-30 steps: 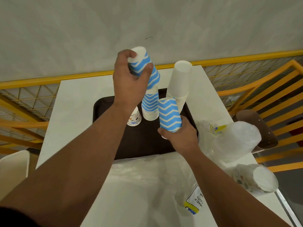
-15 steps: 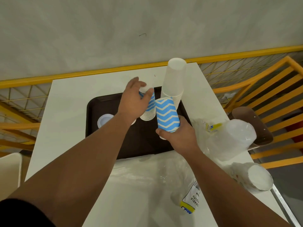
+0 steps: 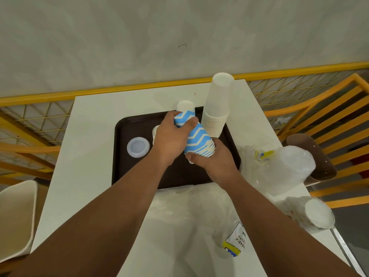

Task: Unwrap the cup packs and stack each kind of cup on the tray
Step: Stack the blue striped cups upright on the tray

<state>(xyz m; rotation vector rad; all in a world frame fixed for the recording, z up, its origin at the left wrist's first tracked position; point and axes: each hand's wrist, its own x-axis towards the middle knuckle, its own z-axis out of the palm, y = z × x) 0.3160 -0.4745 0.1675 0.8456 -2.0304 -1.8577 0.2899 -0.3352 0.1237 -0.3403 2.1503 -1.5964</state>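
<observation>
Over the dark brown tray [image 3: 175, 176] both my hands hold one tilted stack of blue zigzag cups [image 3: 196, 138]. My left hand [image 3: 169, 136] grips its upper part, with thumb and fingers wrapped round it. My right hand [image 3: 211, 158] grips the lower, rim end. A tall stack of plain white cups [image 3: 217, 108] stands upside down at the tray's back right. A small upturned cup [image 3: 138, 146] sits at the tray's left, and another cup stack [image 3: 155, 132] shows only partly behind my left hand.
Loose clear wrappers [image 3: 199, 212] lie on the white table in front of the tray. A wrapped pack of clear cups [image 3: 283, 166] and a wrapped pack of patterned cups [image 3: 311, 214] lie at the right edge. Yellow railings and chairs surround the table.
My left hand set its blue cups down on the tray stack, then came over to the cups in my right hand. Both hands now hold one joined blue stack.
</observation>
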